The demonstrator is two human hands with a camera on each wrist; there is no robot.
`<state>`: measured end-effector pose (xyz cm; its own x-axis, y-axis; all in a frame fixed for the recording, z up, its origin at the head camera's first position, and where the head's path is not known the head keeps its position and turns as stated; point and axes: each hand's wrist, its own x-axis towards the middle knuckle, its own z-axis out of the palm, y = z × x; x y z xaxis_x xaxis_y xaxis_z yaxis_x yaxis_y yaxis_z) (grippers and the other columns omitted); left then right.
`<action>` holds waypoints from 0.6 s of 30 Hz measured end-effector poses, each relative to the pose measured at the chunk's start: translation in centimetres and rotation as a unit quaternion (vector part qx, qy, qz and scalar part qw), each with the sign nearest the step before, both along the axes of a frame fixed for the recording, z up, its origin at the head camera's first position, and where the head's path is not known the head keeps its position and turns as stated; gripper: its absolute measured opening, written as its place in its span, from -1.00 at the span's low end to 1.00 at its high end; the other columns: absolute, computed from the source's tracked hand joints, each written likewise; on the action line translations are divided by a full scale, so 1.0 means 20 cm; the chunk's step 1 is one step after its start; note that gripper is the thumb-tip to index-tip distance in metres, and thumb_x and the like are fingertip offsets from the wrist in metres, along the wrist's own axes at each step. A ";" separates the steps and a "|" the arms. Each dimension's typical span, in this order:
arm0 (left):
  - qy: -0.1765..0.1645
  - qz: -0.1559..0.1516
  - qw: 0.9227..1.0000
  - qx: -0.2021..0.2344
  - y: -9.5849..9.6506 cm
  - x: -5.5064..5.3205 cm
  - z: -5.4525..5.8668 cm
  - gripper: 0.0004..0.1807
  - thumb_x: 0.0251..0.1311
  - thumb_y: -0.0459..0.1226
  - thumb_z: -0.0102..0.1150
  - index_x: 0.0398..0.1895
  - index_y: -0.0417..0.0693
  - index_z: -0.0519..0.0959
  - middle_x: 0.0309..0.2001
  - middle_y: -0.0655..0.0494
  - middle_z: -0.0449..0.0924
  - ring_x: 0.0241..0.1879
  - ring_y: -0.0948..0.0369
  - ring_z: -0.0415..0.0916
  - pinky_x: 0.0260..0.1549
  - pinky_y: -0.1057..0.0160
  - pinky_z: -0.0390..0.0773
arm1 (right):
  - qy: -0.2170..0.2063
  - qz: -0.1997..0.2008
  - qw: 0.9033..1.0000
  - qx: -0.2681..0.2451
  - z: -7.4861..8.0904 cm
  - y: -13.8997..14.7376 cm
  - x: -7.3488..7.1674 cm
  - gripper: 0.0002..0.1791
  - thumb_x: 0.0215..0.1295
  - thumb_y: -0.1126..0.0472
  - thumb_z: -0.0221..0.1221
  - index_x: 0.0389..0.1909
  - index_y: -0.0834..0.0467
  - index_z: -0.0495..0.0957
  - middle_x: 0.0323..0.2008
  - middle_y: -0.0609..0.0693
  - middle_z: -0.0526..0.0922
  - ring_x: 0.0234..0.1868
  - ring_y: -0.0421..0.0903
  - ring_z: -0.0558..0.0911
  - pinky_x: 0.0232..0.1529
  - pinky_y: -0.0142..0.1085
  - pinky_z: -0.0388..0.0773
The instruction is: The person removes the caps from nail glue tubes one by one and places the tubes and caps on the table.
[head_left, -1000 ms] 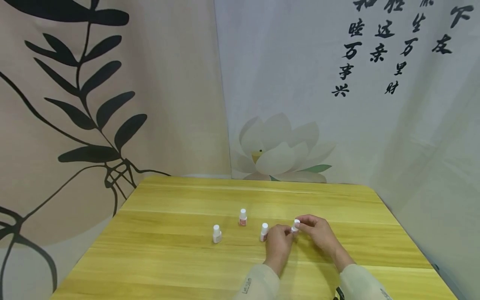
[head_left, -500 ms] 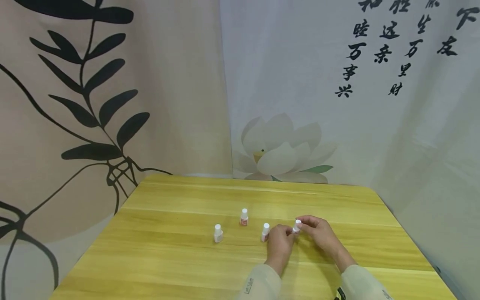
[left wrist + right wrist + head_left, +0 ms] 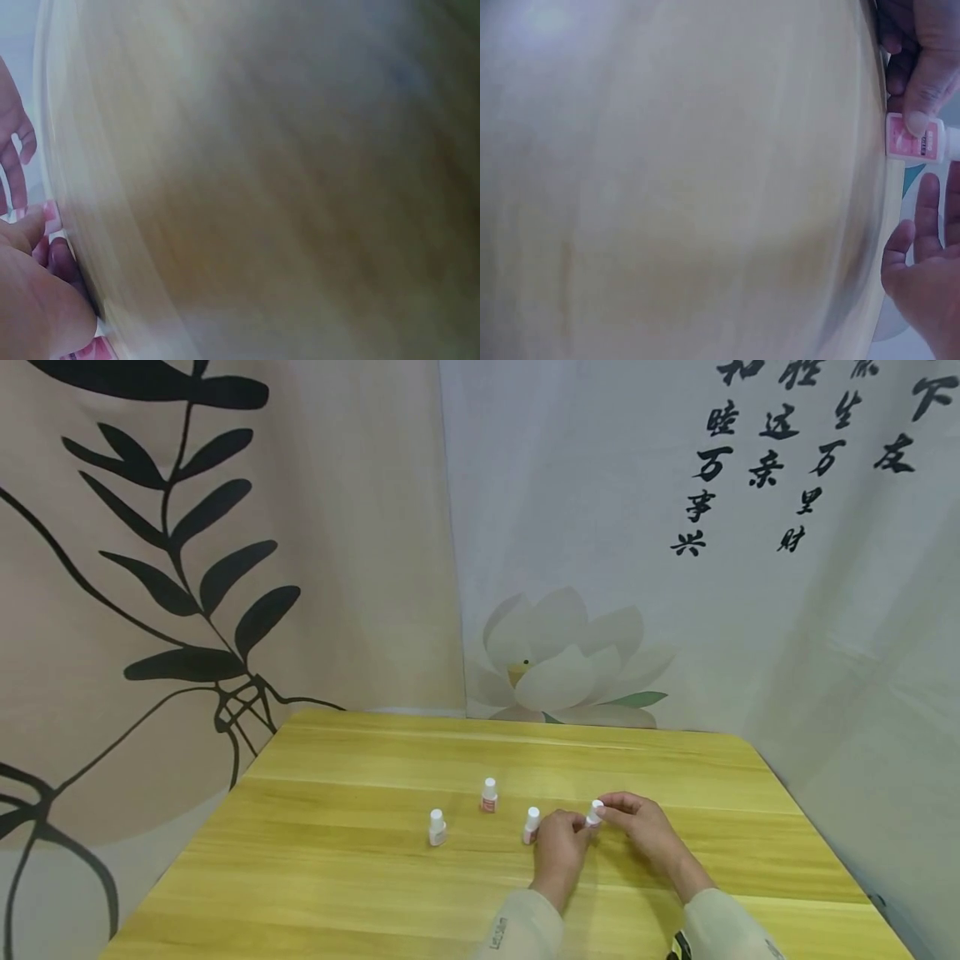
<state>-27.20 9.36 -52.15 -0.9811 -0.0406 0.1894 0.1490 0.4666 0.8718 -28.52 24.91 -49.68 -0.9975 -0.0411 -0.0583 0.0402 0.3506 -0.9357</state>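
Note:
A small white bottle with a pink label (image 3: pixel 593 815) stands on the table between the two hands. My left hand (image 3: pixel 559 847) grips its lower part; in the right wrist view the thumb lies across the pink label (image 3: pixel 905 139). With thumb and fingers, my right hand (image 3: pixel 645 827) pinches the white cap (image 3: pixel 597 804) from the right side. Close against the left hand's outer side is a similar bottle (image 3: pixel 531 827), partly covered by that hand. In the left wrist view, the left hand (image 3: pixel 45 300) hides much of the gripped bottle.
Two more white bottles stand to the left: one farther back with a reddish label (image 3: pixel 489 796), another nearer the left (image 3: pixel 437 828). All are on a yellow wood-grain table (image 3: pixel 315 877). Behind the table hangs a printed cloth (image 3: pixel 360 568).
Both hands stay at the same bottle with almost no movement. The head view shifts slightly, so everything sits a little farther right than a second ago.

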 end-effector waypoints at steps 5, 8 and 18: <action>-0.005 -0.002 1.000 -0.007 0.00 0.00 0.00 -0.94 0.07 -0.26 0.45 -0.45 -0.03 0.76 -0.52 0.32 0.62 -0.49 0.38 0.43 -0.34 0.28 0.43 | -0.002 -0.002 1.000 -0.012 0.00 0.00 0.00 -0.63 0.35 0.03 0.26 -0.01 0.24 0.61 -0.11 0.02 0.68 -0.02 -0.05 0.53 0.05 -0.15 0.37; -0.002 -0.002 1.000 -0.011 0.00 -0.01 0.00 -0.95 0.06 -0.26 0.45 -0.44 -0.03 0.76 -0.51 0.32 0.62 -0.49 0.38 0.43 -0.35 0.28 0.43 | 0.000 0.007 1.000 -0.019 0.00 0.00 0.01 -0.62 0.38 0.06 0.23 0.03 0.27 0.58 -0.08 0.04 0.67 0.00 -0.05 0.52 0.08 -0.13 0.37; 0.000 -0.004 1.000 -0.022 0.01 -0.01 0.01 -0.95 0.04 -0.27 0.47 -0.46 -0.03 0.76 -0.56 0.34 0.61 -0.52 0.40 0.42 -0.32 0.27 0.42 | 0.012 0.010 1.000 -0.008 0.02 -0.01 0.02 -0.65 0.37 0.09 0.24 0.02 0.26 0.57 -0.08 0.04 0.66 -0.03 -0.07 0.52 0.05 -0.16 0.39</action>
